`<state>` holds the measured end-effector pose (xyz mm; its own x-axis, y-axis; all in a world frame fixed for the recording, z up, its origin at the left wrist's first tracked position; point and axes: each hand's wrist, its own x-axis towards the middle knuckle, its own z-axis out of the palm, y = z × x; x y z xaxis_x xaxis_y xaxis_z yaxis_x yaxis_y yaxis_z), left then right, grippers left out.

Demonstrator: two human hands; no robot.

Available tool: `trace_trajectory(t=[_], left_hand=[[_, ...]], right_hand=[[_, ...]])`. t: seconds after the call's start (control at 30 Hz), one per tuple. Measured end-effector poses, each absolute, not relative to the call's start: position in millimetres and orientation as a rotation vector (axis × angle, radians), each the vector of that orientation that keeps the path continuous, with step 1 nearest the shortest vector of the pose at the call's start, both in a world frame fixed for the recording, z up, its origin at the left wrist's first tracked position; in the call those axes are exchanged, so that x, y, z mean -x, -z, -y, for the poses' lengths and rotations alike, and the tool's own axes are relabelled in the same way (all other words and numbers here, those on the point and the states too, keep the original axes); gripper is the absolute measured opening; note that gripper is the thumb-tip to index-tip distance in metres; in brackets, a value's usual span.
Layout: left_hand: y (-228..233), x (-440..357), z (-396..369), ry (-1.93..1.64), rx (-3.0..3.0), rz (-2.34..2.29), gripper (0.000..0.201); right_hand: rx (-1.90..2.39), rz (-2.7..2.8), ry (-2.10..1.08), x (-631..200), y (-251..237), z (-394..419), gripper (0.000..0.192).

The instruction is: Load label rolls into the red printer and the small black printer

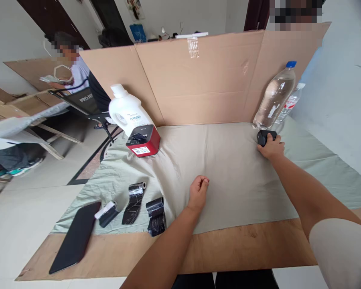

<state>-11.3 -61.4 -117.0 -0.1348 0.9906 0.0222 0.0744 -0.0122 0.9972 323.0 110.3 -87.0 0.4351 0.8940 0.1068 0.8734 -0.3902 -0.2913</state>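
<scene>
At the far right of the cloth, my right hand [273, 149] is closed over a small black boxy object [262, 137], just in front of two bottles. The larger clear bottle [275, 96] has a blue cap and leans against the cardboard; a smaller clear bottle [291, 103] with a red-and-white label stands behind it. My left hand [198, 192] is curled into a loose fist over the middle of the cloth, with nothing showing in it. Left of that forearm lie black plastic rolls [155, 208], partly unrolled: another black roll [135, 200] and a smaller one [108, 216] with a white strip.
A white detergent jug [129, 112] stands behind a red-and-black box-shaped device [147, 143]. A flat black slab [76, 237] lies at the front left edge. Upright cardboard [204, 88] borders the back, a wall the right. Another person [80, 70] sits at the left.
</scene>
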Motion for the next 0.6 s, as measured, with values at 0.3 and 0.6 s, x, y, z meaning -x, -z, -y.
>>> trace_trajectory(t=[0.3,0.6], left_hand=[[109,13,59,-1.406,-0.858,-0.951,0.050],[95,25,62,-1.612,-0.525,-0.857,0.050]], right_hand=[[1.478,1.766,-0.368,-220,84,-33,0.072],[1.044,2.139,-0.179,-101,96,82,0.068]])
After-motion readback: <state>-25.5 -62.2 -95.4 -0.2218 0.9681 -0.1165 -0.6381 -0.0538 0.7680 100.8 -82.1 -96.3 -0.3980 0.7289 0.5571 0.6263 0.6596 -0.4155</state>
